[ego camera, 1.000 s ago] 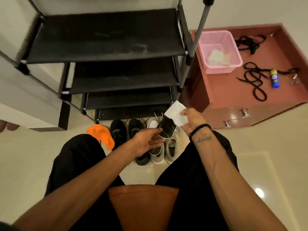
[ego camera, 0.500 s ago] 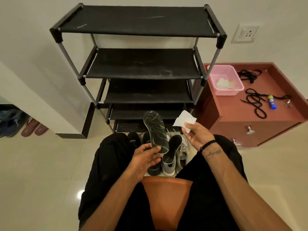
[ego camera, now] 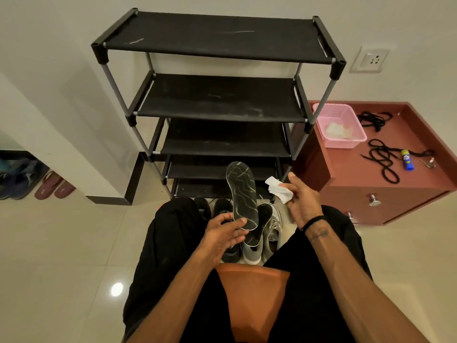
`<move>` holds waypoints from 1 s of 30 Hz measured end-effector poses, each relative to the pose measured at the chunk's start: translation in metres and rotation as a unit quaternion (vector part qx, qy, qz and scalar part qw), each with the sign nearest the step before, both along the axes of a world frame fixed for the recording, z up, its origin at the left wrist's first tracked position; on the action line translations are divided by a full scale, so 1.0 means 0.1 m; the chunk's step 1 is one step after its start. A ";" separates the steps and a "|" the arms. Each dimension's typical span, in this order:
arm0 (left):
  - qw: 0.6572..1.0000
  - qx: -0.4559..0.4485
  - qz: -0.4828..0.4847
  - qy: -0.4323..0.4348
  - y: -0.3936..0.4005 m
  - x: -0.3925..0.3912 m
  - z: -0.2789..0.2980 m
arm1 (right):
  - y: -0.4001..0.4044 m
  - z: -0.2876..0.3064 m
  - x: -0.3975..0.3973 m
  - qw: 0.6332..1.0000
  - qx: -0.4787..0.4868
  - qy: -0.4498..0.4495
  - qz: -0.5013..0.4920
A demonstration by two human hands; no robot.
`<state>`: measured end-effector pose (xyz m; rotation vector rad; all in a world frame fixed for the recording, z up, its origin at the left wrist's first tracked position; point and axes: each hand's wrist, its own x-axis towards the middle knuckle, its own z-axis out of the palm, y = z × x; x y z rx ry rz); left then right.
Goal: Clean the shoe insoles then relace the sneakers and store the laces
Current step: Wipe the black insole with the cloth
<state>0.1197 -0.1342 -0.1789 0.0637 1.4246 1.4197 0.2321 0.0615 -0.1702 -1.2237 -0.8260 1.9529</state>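
A dark insole [ego camera: 242, 194] with pale wavy lines is held upright by its heel end in the left hand [ego camera: 223, 237], the thumb pressed on its face and the fingers closed behind it. A second insole [ego camera: 259, 225] is seen just behind and to the right of it, its lower end also at the left hand; whether it is gripped cannot be told. A crumpled white wipe [ego camera: 278, 189] is pinched between the thumb and fingers of the right hand [ego camera: 303, 201], which is raised just beside the insole without touching it; a black band is worn at that wrist. Below the hands, on the floor between the knees, grey sneakers [ego camera: 254, 251] and black sneakers [ego camera: 223, 206] are lined up in front of a black shoe rack [ego camera: 217, 100] whose shelves are bare. To the right of the rack stands a reddish cabinet [ego camera: 385, 201], on whose top a pink basket [ego camera: 338, 125], two bundles of black laces [ego camera: 380, 160] and a small blue and yellow tube [ego camera: 406, 159] are laid apart from one another. An orange-brown seat [ego camera: 252, 293] is visible between the black-trousered legs. Further shoes [ego camera: 37, 180] are set against the wall at the far left.
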 end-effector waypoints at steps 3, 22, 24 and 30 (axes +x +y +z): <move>1.000 0.002 -0.002 0.013 0.01 0.00 -0.01 | 0.07 -0.18 0.02 0.994 0.055 -0.088 0.026; 0.997 0.032 -0.064 0.035 0.06 0.02 -0.01 | 0.07 -0.16 0.04 0.974 -0.102 0.044 0.199; 0.996 0.029 -0.072 0.040 0.08 0.03 -0.01 | 0.05 -0.19 0.01 0.975 -0.089 0.034 0.202; 0.988 0.012 -0.131 0.079 0.08 0.05 0.00 | -0.02 -0.17 -0.04 0.976 -0.060 0.058 0.200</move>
